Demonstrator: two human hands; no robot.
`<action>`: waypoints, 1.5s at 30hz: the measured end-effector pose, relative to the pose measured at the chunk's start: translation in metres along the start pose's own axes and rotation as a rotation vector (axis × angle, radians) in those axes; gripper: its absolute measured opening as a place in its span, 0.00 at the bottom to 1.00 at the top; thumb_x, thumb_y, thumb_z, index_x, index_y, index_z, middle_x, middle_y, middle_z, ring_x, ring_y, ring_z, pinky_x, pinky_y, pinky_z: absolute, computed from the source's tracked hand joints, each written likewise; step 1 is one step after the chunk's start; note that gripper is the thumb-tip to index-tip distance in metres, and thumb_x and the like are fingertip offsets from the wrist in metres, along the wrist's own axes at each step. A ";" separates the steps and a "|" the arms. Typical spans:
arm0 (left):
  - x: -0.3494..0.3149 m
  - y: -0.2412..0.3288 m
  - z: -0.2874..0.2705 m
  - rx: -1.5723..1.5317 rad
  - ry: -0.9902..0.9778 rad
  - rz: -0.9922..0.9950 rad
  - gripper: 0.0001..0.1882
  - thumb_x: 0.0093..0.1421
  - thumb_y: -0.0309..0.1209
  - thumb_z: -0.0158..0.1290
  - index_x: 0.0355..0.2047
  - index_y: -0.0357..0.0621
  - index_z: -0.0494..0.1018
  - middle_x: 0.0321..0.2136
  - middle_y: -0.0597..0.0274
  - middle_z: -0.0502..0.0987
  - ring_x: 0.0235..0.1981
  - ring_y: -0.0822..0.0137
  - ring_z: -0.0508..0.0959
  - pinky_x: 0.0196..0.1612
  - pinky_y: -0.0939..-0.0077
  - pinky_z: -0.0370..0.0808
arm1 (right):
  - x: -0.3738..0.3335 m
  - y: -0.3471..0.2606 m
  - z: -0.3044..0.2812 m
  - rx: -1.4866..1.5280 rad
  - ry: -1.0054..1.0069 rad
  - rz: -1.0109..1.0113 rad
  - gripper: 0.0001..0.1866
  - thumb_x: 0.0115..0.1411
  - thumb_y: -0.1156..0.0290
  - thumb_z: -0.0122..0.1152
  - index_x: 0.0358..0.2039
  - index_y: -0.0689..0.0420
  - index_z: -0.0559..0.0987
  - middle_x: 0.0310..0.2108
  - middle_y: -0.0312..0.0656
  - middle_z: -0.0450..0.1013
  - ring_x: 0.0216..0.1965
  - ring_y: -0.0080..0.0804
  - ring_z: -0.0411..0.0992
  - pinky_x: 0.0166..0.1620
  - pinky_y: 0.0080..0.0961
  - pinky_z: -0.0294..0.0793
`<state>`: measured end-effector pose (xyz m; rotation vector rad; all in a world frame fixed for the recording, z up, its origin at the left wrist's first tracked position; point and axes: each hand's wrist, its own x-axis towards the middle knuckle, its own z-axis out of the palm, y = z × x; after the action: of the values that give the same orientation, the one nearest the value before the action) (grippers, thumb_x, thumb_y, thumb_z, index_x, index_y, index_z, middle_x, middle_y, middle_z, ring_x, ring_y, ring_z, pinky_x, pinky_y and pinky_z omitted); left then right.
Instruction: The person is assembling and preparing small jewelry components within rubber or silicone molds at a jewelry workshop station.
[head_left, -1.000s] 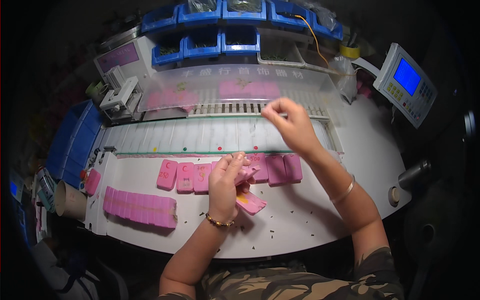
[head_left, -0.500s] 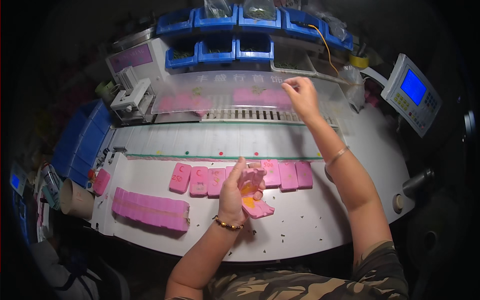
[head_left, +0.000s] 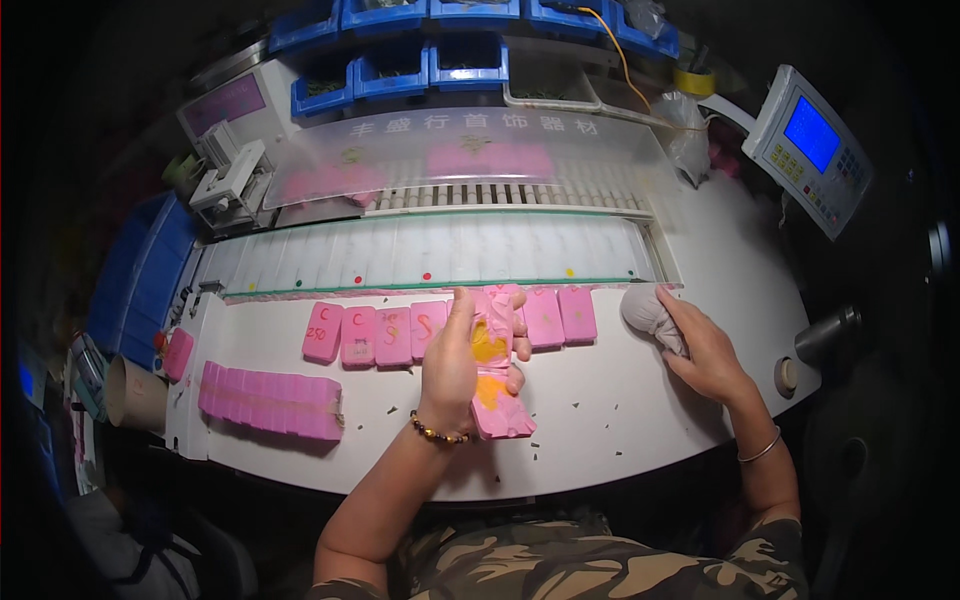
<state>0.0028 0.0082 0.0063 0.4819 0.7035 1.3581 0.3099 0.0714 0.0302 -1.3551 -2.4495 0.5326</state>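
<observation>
My left hand is closed round a pink rubber mold that lies spread in two halves, with yellow patches on both inner faces. The thumb stands up along its left side while the fingertips show at its right. On the right of the white table, my right hand grips a pale grey cloth pouch by its gathered end. Behind the left hand stretches a row of pink mold blocks, some with red markings. A longer stack of pink blocks lies bound together at the left.
Beyond the blocks is a green-edged glass strip, then a translucent cover. Blue bins stand at the back. A control panel rises at the right. Small dark bits dot the white tabletop.
My right hand has come down from above the translucent cover to the pouch and taken hold of it. The mold in my left hand is opened wider. The whole view has shifted.
</observation>
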 end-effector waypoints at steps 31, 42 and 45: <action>-0.018 0.004 -0.010 0.148 0.125 0.379 0.36 0.71 0.50 0.26 0.60 0.24 0.55 0.38 0.49 0.74 0.39 0.59 0.79 0.43 0.67 0.77 | 0.003 -0.146 -0.010 -0.156 0.544 -0.678 0.22 0.50 0.76 0.63 0.48 0.54 0.78 0.50 0.50 0.73 0.35 0.38 0.76 0.39 0.29 0.76; -0.028 -0.001 0.020 0.034 0.011 0.106 0.23 0.71 0.46 0.35 0.50 0.38 0.64 0.39 0.56 0.74 0.40 0.66 0.77 0.41 0.71 0.78 | 0.008 -0.132 0.033 -0.403 0.392 -0.707 0.26 0.49 0.66 0.59 0.52 0.40 0.78 0.53 0.40 0.72 0.30 0.30 0.69 0.34 0.24 0.70; -0.027 0.001 0.021 0.083 0.010 0.084 0.19 0.71 0.43 0.39 0.47 0.39 0.66 0.38 0.59 0.74 0.36 0.73 0.77 0.36 0.78 0.78 | 0.010 -0.128 0.039 -0.381 0.420 -0.624 0.26 0.48 0.67 0.58 0.51 0.38 0.78 0.54 0.44 0.72 0.30 0.30 0.69 0.34 0.24 0.70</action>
<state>0.0151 -0.0167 0.0268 0.5761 0.7571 1.4150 0.1931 0.0111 0.0542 -0.6358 -2.4811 -0.3446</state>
